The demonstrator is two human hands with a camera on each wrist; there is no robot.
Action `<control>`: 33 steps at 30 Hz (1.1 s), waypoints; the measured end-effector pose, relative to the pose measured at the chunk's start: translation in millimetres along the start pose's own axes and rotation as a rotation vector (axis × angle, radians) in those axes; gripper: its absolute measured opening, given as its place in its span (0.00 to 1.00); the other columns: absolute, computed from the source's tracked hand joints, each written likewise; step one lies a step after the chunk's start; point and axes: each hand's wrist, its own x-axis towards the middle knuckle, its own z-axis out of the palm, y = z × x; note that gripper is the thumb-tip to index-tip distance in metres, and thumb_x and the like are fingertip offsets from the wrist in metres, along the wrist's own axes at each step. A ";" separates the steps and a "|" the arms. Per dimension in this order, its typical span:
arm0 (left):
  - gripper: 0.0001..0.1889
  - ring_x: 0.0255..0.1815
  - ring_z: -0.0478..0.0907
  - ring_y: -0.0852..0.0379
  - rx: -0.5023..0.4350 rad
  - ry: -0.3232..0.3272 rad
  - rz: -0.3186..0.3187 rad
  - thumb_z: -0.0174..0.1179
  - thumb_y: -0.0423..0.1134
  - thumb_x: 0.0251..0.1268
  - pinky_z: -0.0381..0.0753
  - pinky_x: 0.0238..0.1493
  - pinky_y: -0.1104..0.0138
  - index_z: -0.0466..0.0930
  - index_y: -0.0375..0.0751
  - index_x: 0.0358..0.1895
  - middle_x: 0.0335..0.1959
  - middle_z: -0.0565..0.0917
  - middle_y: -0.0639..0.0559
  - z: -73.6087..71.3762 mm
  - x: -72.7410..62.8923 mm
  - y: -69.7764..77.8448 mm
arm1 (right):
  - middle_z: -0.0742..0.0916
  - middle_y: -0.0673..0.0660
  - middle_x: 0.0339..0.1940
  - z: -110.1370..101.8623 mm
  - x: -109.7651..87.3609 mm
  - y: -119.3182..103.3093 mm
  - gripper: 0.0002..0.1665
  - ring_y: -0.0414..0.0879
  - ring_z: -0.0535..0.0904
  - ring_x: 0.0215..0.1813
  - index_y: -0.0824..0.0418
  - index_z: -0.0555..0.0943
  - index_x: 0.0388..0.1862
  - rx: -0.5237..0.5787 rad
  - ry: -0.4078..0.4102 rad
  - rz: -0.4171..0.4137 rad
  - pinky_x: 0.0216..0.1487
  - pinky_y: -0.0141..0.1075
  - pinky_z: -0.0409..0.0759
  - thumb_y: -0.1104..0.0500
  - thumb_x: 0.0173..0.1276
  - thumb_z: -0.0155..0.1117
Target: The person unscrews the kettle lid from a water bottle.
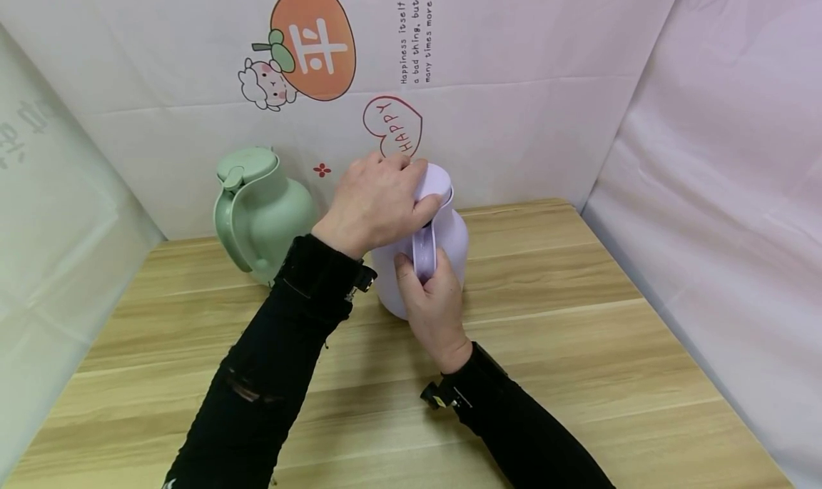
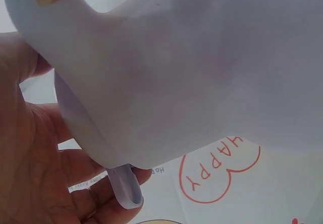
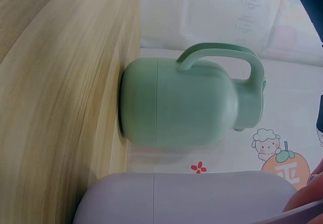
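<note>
A lavender thermos jug [image 1: 454,235] stands upright on the wooden table, near its back edge. My left hand [image 1: 372,205] reaches over the top and grips the lid [image 1: 434,179], fingers on the far side and thumb on the near side. Around the jug's handle [image 1: 424,250], which faces me, my right hand [image 1: 438,309] is wrapped. From the left wrist, the jug's pale body [image 2: 176,82] fills much of the view, and the fingers [image 2: 81,164] curl about its top. In the right wrist view only the jug's lower side [image 3: 192,199] shows.
To the left stands a green thermos jug [image 1: 257,214] with its lid on, its handle toward the front left. White printed cloth [image 1: 514,96] hangs behind and on both sides of the wooden table [image 1: 565,375].
</note>
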 end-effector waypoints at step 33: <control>0.29 0.36 0.77 0.45 0.056 0.120 -0.123 0.54 0.72 0.69 0.76 0.38 0.53 0.85 0.53 0.53 0.32 0.79 0.44 5.0 -1.4 12.7 | 0.83 0.57 0.34 0.0 -1.0 -1.5 0.17 0.44 0.80 0.35 0.64 0.78 0.52 -0.005 0.006 0.004 0.33 0.36 0.77 0.52 0.78 0.63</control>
